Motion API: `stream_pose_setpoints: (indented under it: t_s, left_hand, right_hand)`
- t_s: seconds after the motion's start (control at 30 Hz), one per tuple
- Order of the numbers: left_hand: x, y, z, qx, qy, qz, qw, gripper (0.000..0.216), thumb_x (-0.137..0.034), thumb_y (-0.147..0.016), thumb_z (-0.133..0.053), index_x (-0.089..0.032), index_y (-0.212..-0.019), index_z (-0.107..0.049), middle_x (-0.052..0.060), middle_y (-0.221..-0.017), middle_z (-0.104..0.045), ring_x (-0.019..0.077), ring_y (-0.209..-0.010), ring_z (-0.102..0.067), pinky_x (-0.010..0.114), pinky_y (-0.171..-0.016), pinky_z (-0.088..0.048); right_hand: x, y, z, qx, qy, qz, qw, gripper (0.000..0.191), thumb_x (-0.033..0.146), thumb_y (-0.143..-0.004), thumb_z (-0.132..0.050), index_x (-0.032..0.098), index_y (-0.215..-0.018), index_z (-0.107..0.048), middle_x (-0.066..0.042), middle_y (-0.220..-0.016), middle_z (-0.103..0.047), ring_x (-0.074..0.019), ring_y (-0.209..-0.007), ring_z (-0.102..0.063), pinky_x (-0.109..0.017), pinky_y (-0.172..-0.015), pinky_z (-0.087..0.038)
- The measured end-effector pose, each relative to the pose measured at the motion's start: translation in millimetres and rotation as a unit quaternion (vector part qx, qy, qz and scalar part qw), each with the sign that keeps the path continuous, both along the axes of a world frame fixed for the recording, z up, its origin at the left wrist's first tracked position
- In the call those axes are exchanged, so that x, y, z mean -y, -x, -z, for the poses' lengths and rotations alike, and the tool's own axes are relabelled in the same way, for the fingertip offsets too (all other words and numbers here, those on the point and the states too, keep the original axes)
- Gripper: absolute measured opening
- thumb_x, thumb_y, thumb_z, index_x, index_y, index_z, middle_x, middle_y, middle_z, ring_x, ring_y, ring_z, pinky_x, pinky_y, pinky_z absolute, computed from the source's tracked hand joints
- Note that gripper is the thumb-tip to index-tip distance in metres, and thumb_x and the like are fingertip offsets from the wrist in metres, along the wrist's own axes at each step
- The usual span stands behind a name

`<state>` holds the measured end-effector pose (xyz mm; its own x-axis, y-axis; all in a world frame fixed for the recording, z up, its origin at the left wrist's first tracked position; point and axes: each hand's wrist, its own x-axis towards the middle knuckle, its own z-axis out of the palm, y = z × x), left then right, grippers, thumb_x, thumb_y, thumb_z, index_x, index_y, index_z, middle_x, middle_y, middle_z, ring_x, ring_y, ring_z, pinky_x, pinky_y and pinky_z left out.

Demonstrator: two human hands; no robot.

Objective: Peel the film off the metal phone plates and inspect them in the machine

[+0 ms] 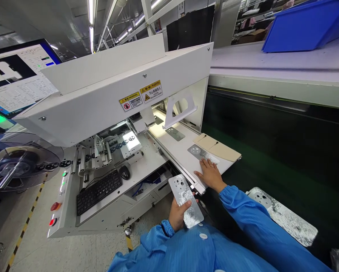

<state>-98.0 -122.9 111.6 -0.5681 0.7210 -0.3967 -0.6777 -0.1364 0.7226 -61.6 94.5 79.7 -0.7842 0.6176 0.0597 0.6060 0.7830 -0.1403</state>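
My left hand [177, 214] is closed around a stack of silvery phone-back plates [185, 200] with camera holes, held near my chest. My right hand [210, 175] lies flat with fingers stretched out on the white feed tray [183, 155] of the machine, fingertips touching a silvery plate [201, 153] that lies there. A beige sheet [217, 148] lies just beyond that plate. Another plate [175, 133] sits farther in, under the machine's lit opening. Both sleeves are blue.
The white machine housing [115, 90] with yellow warning labels overhangs the tray. A keyboard [98, 191] and mouse [125, 172] sit on the shelf at left, a monitor [16, 77] above. A dark green conveyor [285, 166] runs at right, with more plates [282, 217] beside my right arm. A blue bin [305, 26] stands behind.
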Motion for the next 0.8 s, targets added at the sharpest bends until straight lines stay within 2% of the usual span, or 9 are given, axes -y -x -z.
stream_pose_setpoints:
  t_s: [0.37,0.57,0.7,0.8]
  left_hand:
    - [0.3,1.5,2.7,0.002,-0.011,0.001,1.000,0.073,-0.037,-0.045,-0.090,-0.011,-0.106,-0.061,0.019,-0.106,-0.069,0.0339,-0.088,-0.068,0.049,-0.081,-0.052]
    - [1.1,2.7,5.9,0.002,-0.012,-0.002,1.000,0.072,-0.037,-0.045,-0.089,-0.011,-0.106,-0.061,0.019,-0.107,-0.068,0.0344,-0.089,-0.068,0.050,-0.082,-0.051]
    - [0.5,2.0,3.6,0.000,-0.006,-0.003,1.000,0.073,-0.038,-0.045,-0.089,-0.011,-0.107,-0.062,0.020,-0.107,-0.068,0.0349,-0.088,-0.068,0.051,-0.083,-0.050]
    - [0.2,1.7,0.5,0.000,-0.005,0.003,1.000,0.073,-0.040,-0.046,-0.088,-0.010,-0.107,-0.063,0.021,-0.106,-0.068,0.0355,-0.090,-0.067,0.051,-0.085,-0.049]
  right_hand:
    - [-10.0,7.1,11.7,-0.029,0.000,-0.014,0.999,0.069,0.055,-0.091,-0.030,0.007,-0.138,-0.043,-0.018,-0.148,-0.037,-0.0367,-0.137,-0.029,-0.054,-0.110,-0.025]
    - [-9.0,8.3,8.0,-0.039,0.004,-0.005,0.999,0.067,0.053,-0.090,-0.035,0.007,-0.136,-0.046,-0.018,-0.146,-0.040,-0.0364,-0.136,-0.031,-0.053,-0.110,-0.026]
    - [1.2,2.2,0.9,-0.106,0.002,-0.017,0.994,0.061,0.050,-0.090,-0.039,0.006,-0.129,-0.053,-0.019,-0.141,-0.047,-0.0367,-0.133,-0.036,-0.051,-0.109,-0.029]
    - [20.1,-9.6,-4.2,-0.199,0.045,-0.040,0.978,0.051,0.047,-0.091,-0.037,0.011,-0.119,-0.060,-0.017,-0.129,-0.058,-0.0319,-0.122,-0.049,-0.046,-0.104,-0.038]
